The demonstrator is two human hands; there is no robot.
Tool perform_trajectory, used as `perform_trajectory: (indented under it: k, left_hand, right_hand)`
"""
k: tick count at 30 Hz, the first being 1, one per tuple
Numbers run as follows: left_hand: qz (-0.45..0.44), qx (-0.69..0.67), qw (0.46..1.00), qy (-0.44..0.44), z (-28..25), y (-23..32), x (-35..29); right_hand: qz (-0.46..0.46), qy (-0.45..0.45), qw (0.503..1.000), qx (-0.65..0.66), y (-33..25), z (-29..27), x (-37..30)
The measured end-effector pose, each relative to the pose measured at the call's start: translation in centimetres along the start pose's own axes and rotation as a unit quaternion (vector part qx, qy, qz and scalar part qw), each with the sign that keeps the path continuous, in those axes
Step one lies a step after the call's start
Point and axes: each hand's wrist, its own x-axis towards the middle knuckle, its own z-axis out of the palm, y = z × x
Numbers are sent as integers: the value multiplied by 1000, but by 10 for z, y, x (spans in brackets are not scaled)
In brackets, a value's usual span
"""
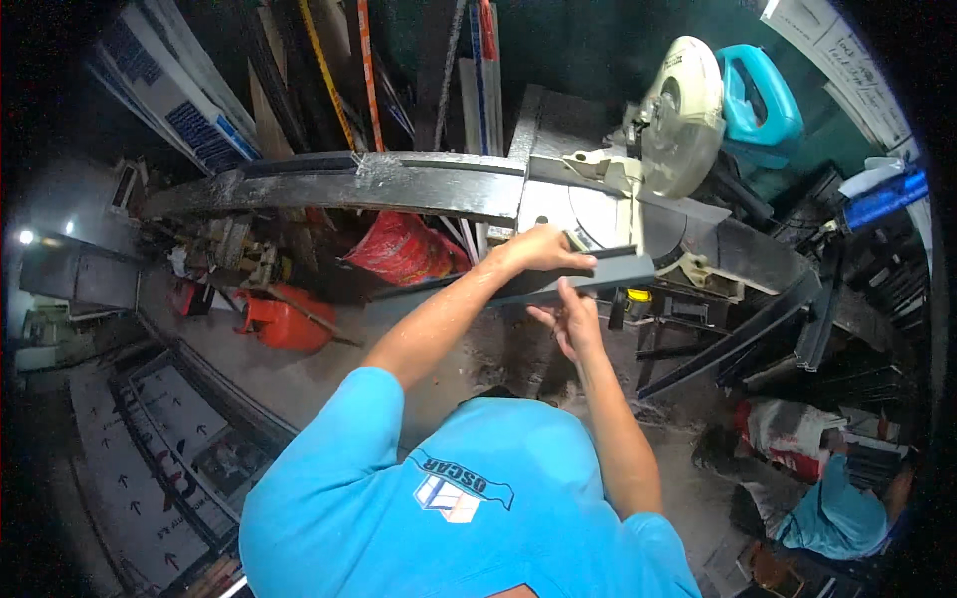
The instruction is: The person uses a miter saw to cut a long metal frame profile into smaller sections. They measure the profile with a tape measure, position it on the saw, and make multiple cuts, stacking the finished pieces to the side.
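Observation:
A long dark grey profile bar [623,274] lies across in front of me, its right end close to the miter saw [673,130]. My left hand [538,249] is closed around its upper edge, with some fingers hidden behind it. Just below the bar is my right hand [575,324]. One fingertip touches the bar's near face, while the other fingers are apart and point left. The bar's left part passes behind my left forearm. The saw's pale guard and blue-green handle stand raised above its light table plate [595,211].
A long metal support rail [399,186] runs left from the saw. Upright profiles [364,75] lean at the back. A red sack [409,247] and an orange container [284,319] sit below. Dark bars [733,339] jut out at right. Another person [832,508] crouches at lower right.

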Motion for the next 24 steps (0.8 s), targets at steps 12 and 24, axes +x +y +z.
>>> perform_trajectory:
  k: [12,24]
  left_hand:
    - [299,127,942,81,-48,-36,15]
    - [136,238,949,156,-52,-61,66]
  right_hand:
    - [-15,122,976,180,-38,16,102]
    - [75,-78,984,-143,-76,27,45]
